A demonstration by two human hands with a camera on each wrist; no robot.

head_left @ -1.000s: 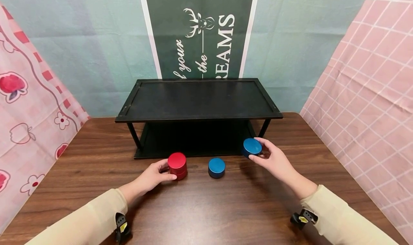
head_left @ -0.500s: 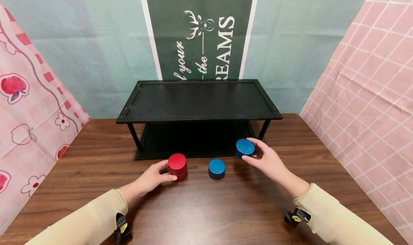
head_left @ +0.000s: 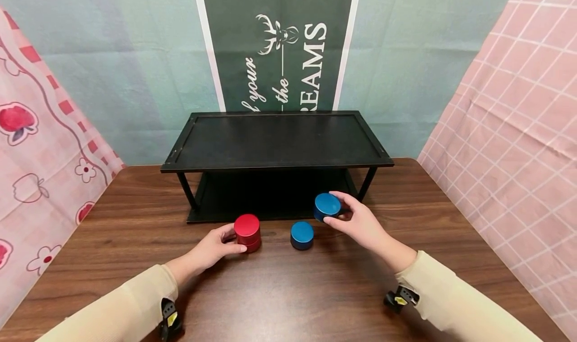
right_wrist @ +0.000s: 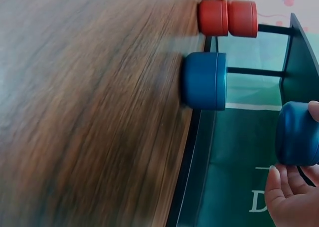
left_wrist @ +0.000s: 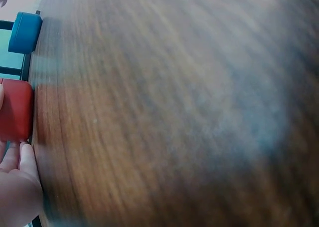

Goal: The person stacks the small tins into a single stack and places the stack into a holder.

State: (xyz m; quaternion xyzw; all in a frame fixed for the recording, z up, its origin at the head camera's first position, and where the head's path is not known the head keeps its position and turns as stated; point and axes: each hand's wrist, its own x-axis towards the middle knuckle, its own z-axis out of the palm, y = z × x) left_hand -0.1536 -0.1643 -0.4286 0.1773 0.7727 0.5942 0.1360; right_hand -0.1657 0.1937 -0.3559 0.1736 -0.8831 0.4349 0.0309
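Observation:
Two round red tins [head_left: 247,232] are stacked on the table, one on top of the other. My left hand [head_left: 213,248] holds the stack from its left side, thumb in front. A round blue tin [head_left: 302,235] stands on the table to the right of the red ones. My right hand [head_left: 360,223] grips a second blue tin [right_wrist: 298,134] above the table, to the right of and higher than the standing one. In the right wrist view the held tin is apart from the standing blue tin [right_wrist: 204,81].
A black two-tier shelf [head_left: 277,140] stands behind the tins, its lower board [head_left: 270,202] near them. The wooden table [head_left: 288,292] extends in front. Pink cloths [head_left: 518,106] hang at the sides and a green printed cloth [head_left: 279,46] at the back.
My right hand has moved left with the blue tin, closer to the standing blue tin. My left hand and the red stack have stayed in place.

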